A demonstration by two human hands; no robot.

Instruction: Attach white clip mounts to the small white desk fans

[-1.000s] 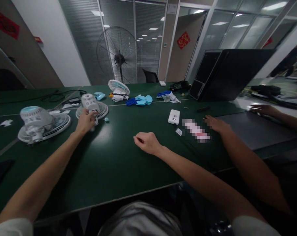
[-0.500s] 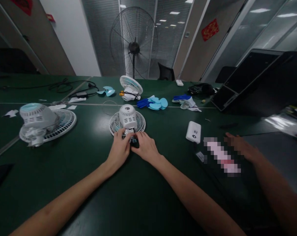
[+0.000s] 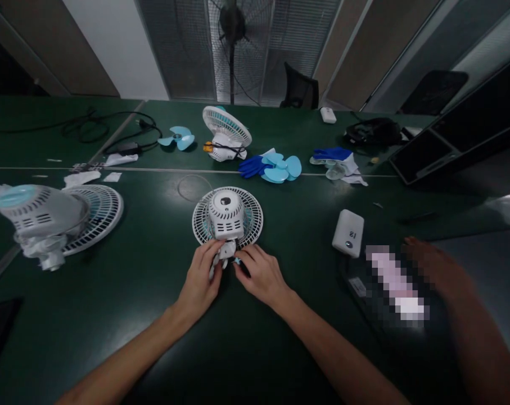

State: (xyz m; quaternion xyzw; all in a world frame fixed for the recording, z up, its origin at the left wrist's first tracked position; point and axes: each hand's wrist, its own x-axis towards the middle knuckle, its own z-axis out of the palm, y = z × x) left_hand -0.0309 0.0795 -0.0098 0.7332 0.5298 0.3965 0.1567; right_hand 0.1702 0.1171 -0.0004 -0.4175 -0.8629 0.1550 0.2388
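Observation:
A small white fan [image 3: 226, 211] lies face down on the dark green table, its round grille flat and its motor housing on top. At its near side is a white bracket [image 3: 226, 249]. My left hand [image 3: 199, 279] is closed around the left side of that bracket, fingertips on the plastic. My right hand [image 3: 263, 277] is at the bracket's right side, thumb and fingers pinched at a small light-blue knob [image 3: 237, 260]. The fingers partly hide the bracket's lower end and the knob.
Another white fan [image 3: 44, 214] lies at left, with a third fan [image 3: 225, 135] behind. Light-blue blades [image 3: 281, 169] rest on blue gloves [image 3: 253, 166]. A white power bank [image 3: 348, 233] sits at right, near another person's hand [image 3: 438, 267] beside a laptop [image 3: 486, 275].
The view has tipped downward. My left fingers have shifted around the bracket's side, and more of the bracket shows. My right hand has opened a little gap from the bracket, at the blue knob.

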